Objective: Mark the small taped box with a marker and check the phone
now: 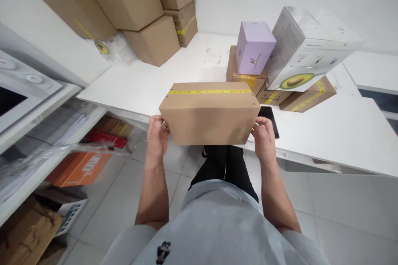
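A brown cardboard box (pixel 211 122) with yellow tape along its top is held between my two hands at the table's front edge. My left hand (pixel 158 134) grips its left end, fingers curled at the side. At the opposite end, my right hand (pixel 263 134) has its fingers closed on the box's side. Some fingertips are hidden behind the box. Just beyond my right hand, a dark flat tablet or phone (pixel 271 118) lies on the white table (pixel 311 140), partly covered by the box.
Several cardboard boxes (pixel 152 41) are stacked at the back left. On the right, a lilac box (pixel 255 47) and a white avocado-print box (pixel 307 54) rest on smaller cartons. Shelves (pixel 46 140) stand left, with an orange box (pixel 82 167) low beside them.
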Available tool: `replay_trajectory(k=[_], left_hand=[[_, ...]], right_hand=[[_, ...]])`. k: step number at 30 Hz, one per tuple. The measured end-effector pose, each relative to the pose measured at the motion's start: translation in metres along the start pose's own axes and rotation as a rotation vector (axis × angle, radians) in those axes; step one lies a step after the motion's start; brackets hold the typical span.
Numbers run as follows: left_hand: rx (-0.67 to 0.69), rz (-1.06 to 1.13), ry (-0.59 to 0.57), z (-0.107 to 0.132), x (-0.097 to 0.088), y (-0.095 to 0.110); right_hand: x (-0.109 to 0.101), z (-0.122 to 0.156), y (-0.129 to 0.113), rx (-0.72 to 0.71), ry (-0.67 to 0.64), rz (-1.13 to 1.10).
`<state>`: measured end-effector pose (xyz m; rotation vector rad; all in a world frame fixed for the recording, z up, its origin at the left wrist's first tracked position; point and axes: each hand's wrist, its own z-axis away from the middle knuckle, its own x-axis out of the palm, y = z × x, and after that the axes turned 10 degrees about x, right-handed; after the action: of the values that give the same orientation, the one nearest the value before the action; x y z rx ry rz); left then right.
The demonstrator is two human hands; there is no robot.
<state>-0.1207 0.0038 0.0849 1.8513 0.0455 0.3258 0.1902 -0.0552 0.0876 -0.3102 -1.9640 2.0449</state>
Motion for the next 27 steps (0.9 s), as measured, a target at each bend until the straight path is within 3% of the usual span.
replay_trajectory(k=[4, 8, 12, 19, 23, 27], left_hand=[[0.050, -0.157, 0.007, 0.002, 0.001, -0.003], [0.397, -0.497, -0.111, 0.008, 0.010, 0.011], [0.635, -0.685, -0.101, 0.013, 0.021, 0.019], [0.625, -0.885, -0.374, 0.025, 0.039, 0.020], [0.613, -0.963, -0.379, 0.030, 0.050, 0.028], [0.617, -1.173, -0.422, 0.030, 0.056, 0.039]], right_hand=[[-0.003, 0.003, -0.011, -0.151, 0.050, 0.163], [-0.005, 0.002, -0.026, -0.395, -0.015, 0.480], [-0.003, 0.003, -0.036, -0.532, -0.040, 0.705], [0.012, 0.015, -0.045, -0.575, -0.050, 1.004], [0.019, 0.016, -0.045, -0.657, -0.011, 1.103], [0.023, 0.014, -0.049, -0.726, 0.006, 1.184]])
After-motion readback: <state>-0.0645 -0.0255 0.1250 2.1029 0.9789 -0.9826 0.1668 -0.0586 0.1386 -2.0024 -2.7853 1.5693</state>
